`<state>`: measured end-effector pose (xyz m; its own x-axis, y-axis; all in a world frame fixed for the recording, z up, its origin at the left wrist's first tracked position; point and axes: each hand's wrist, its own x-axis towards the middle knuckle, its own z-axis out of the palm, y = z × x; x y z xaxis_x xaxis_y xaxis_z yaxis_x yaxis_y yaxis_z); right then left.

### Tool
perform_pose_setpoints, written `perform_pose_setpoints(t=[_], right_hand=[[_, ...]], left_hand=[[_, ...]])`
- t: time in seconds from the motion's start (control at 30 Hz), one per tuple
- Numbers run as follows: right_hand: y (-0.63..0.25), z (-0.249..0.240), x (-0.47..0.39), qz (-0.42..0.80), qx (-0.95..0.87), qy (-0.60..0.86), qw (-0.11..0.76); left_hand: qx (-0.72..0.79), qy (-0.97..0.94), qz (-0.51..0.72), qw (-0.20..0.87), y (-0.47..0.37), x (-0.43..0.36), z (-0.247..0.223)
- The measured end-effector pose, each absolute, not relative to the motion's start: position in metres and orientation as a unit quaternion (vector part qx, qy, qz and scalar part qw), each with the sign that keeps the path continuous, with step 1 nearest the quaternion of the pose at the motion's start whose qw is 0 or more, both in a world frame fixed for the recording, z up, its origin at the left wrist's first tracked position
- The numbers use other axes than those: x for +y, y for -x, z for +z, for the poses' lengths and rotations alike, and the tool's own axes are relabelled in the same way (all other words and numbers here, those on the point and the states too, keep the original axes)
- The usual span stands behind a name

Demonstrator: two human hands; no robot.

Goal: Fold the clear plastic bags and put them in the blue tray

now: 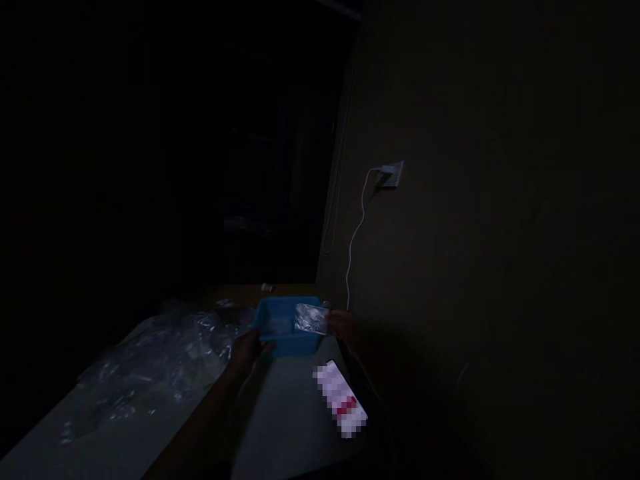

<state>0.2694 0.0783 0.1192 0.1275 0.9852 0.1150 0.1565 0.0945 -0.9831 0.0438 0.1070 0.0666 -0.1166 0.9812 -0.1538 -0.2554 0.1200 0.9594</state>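
Observation:
A blue plastic basin (287, 345) stands on the table in dim light. My left hand (247, 350) is closed on its near left corner. At the basin's right side my right hand (343, 325) pinches a shiny clear plastic packet (311, 319), held over the basin's right part. What the packet contains is too dark to make out. Something pale, hard to tell, lies on the basin's floor at the left.
A heap of clear plastic packets (170, 353) covers the table's left part. A lit phone (341, 400) lies near the front right. From a wall socket (391, 175) a white cable (356, 233) hangs down. A small red-and-white item (267, 288) lies behind the basin.

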Motion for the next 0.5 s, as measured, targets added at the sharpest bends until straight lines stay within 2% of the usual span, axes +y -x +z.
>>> perform_pose_setpoints(t=[0.17,0.33,0.5], right_hand=[[-0.236,0.124,0.075,0.414,-0.534,0.518,0.524],[-0.198,0.116,0.069,0.447,-0.543,0.533,0.470],[-0.180,0.106,0.063,0.457,-0.552,0.558,0.418]], left_hand=[[0.477,-0.258,0.564,0.623,-0.012,0.044,0.058],[0.485,-0.248,0.554,0.629,0.001,-0.011,0.050],[0.523,-0.302,0.465,0.647,0.014,-0.028,0.044]])
